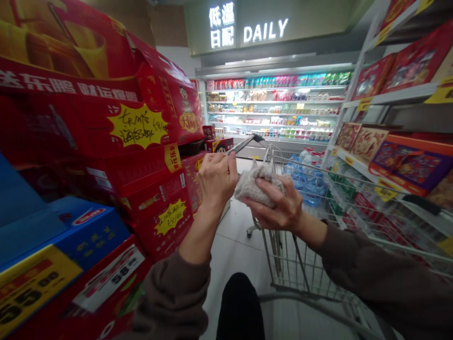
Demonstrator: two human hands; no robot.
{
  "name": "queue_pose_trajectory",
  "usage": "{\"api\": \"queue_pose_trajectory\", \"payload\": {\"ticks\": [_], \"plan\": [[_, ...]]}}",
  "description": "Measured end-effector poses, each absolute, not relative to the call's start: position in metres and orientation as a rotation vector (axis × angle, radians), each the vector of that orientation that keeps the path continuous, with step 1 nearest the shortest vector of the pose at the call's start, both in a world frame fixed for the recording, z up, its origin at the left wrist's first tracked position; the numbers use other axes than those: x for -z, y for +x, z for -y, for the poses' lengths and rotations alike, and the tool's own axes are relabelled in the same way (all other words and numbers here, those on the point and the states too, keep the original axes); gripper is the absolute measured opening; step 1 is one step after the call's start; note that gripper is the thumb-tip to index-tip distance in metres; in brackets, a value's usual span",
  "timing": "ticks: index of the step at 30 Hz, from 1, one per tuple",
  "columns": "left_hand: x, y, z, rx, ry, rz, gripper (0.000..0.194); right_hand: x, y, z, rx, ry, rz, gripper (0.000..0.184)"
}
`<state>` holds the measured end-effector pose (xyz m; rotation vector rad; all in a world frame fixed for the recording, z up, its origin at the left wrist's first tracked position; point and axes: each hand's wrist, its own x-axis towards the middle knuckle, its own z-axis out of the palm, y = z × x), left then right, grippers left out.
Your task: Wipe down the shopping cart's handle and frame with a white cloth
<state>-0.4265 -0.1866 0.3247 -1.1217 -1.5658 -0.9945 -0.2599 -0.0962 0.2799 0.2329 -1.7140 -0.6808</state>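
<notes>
My left hand [217,177] is closed in a fist round a metal bar [240,145] of the shopping cart [307,264], just below the cart's dark plastic corner. Bunched in my right hand [279,203] is a light grey cloth [253,186], with my fingers pressed over it. The cloth is close beside the left hand, in front of the cart's near corner. My palm and the crumpled folds hide part of it. The wire basket of the cart stretches off to the right beneath my right forearm.
Red gift boxes [141,127] are stacked high along the left, with a blue box [88,231] near me. Shelves of packaged goods [410,160] line the right. Large water bottles [313,182] stand beyond the cart. A lit refrigerated display [276,111] spans the back.
</notes>
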Motion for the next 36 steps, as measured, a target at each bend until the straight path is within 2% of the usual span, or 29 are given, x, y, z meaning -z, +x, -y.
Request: {"api": "queue_pose_trajectory", "payload": {"ticks": [9, 14, 19, 28, 33, 36], "plan": [[-0.323, -0.415, 0.192, 0.886, -1.109, 1.575, 0.04, -0.275, -0.256, 0.077, 0.537, 0.196, 1.738, 0.045], [-0.324, -0.413, 0.195, 0.914, -1.12, 1.65, 0.037, -0.27, -0.26, 0.065, 0.618, 0.139, 1.868, 0.049], [-0.328, -0.403, 0.2, 1.033, -1.218, 1.612, 0.029, -0.268, -0.255, 0.06, 0.615, 0.018, 2.081, 0.046], [-0.329, -0.348, 0.205, 0.769, -1.147, 1.687, 0.026, -0.262, -0.22, 0.039, 0.484, -0.035, 2.184, 0.036], [-0.326, -0.303, 0.205, 0.83, -1.195, 1.745, 0.016, -0.261, -0.186, 0.022, 0.517, 0.056, 1.938, 0.042], [-0.322, -0.281, 0.204, 0.864, -1.249, 1.685, 0.016, -0.265, -0.162, 0.019, 0.429, 0.019, 1.768, 0.037]]}}
